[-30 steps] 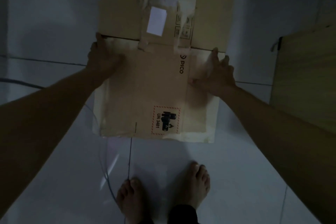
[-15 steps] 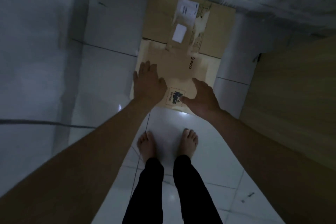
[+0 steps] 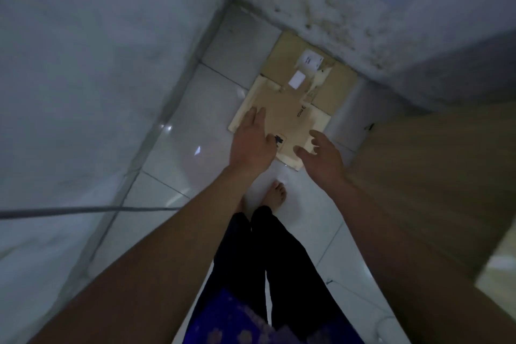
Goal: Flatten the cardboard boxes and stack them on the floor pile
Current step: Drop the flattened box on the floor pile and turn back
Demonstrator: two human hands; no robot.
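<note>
A flattened brown cardboard box [image 3: 290, 114] with "PICO" print and a hazard label lies on top of the floor pile in the room's corner. Under it a larger flattened box [image 3: 332, 86] with white labels and torn tape reaches the wall. My left hand [image 3: 252, 142] hovers over the near left part of the top box, fingers spread, holding nothing. Over the near right corner my right hand [image 3: 321, 156] hangs with loosely curled fingers, also empty. Both hands appear lifted off the cardboard.
White tiled floor [image 3: 195, 134] surrounds the pile. A stained wall [image 3: 335, 8] stands behind it and a pale wall [image 3: 83, 64] to the left. A wooden panel [image 3: 432, 176] rises on the right. My bare feet [image 3: 275, 194] stand just short of the pile.
The camera has risen and pulled back from the pile. My hands, pressed flat on the top box's sides before, have come toward its near edge and lifted away.
</note>
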